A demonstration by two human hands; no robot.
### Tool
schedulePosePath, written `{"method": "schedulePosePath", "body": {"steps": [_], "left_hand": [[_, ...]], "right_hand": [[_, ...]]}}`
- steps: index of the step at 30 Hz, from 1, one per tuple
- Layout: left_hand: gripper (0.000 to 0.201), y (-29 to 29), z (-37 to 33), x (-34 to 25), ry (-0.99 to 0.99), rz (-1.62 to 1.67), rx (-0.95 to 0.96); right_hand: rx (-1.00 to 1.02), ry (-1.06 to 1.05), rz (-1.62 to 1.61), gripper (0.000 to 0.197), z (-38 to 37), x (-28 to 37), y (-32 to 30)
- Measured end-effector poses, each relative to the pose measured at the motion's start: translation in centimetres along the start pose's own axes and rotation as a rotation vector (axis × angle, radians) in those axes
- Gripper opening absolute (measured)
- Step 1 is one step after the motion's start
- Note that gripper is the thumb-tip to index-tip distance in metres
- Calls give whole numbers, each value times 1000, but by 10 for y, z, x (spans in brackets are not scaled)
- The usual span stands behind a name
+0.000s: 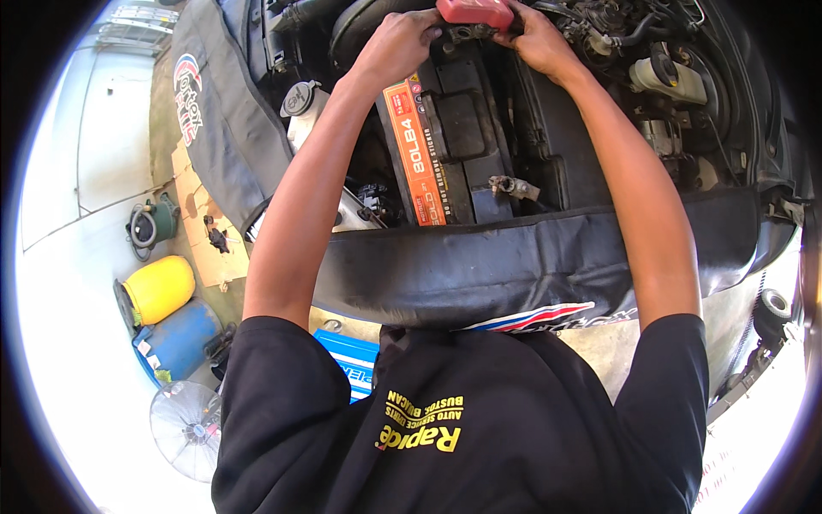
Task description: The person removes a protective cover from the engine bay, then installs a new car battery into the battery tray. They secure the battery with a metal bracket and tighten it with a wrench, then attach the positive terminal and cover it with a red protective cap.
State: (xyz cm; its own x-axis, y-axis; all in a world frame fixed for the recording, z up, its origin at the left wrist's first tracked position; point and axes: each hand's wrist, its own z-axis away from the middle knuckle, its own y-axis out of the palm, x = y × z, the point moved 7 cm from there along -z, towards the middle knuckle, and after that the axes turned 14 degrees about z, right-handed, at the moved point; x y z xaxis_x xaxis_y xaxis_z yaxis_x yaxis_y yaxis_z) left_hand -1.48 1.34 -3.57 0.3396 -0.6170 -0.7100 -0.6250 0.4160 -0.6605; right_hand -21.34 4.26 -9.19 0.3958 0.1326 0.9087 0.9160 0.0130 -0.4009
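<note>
A car battery (467, 128) with an orange label strip sits in the engine bay. At its far end, at the picture's upper edge, is a red plastic terminal cover (476, 12). My left hand (399, 44) reaches to the cover's left side, its fingers curled in beside the terminal. My right hand (539, 43) is closed at the cover's right edge, thumb below it. What the fingertips grip is hidden. A loose-looking metal cable clamp (514, 188) lies at the battery's near end.
A black fender cover (479, 265) drapes over the car's near edge. A white reservoir (300, 103) stands left of the battery, another reservoir (668, 81) at right. Beyond the car at left are a yellow drum (160, 289), a blue drum (178, 336) and a fan (186, 430).
</note>
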Motion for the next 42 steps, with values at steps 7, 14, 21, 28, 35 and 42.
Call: {"method": "schedulePosePath", "body": {"steps": [7, 14, 21, 28, 35, 42], "left_hand": [[25, 0, -17, 2, -16, 246, 93], [32, -3, -44, 7, -144, 44, 121], [37, -5, -44, 14, -237, -80, 170], [26, 4, -31, 3, -37, 2, 237], [27, -2, -28, 4, -31, 46, 161], [48, 4, -41, 20, -193, -16, 145]], "right_hand": [[-28, 24, 28, 48, 4, 7, 2], [-87, -68, -5, 54, 8, 10, 0], [-54, -20, 160, 54, 9, 17, -1], [-69, -72, 26, 43, 9, 22, 3], [-68, -50, 16, 39, 12, 25, 3], [-155, 8, 152, 35, 14, 24, -5]]}}
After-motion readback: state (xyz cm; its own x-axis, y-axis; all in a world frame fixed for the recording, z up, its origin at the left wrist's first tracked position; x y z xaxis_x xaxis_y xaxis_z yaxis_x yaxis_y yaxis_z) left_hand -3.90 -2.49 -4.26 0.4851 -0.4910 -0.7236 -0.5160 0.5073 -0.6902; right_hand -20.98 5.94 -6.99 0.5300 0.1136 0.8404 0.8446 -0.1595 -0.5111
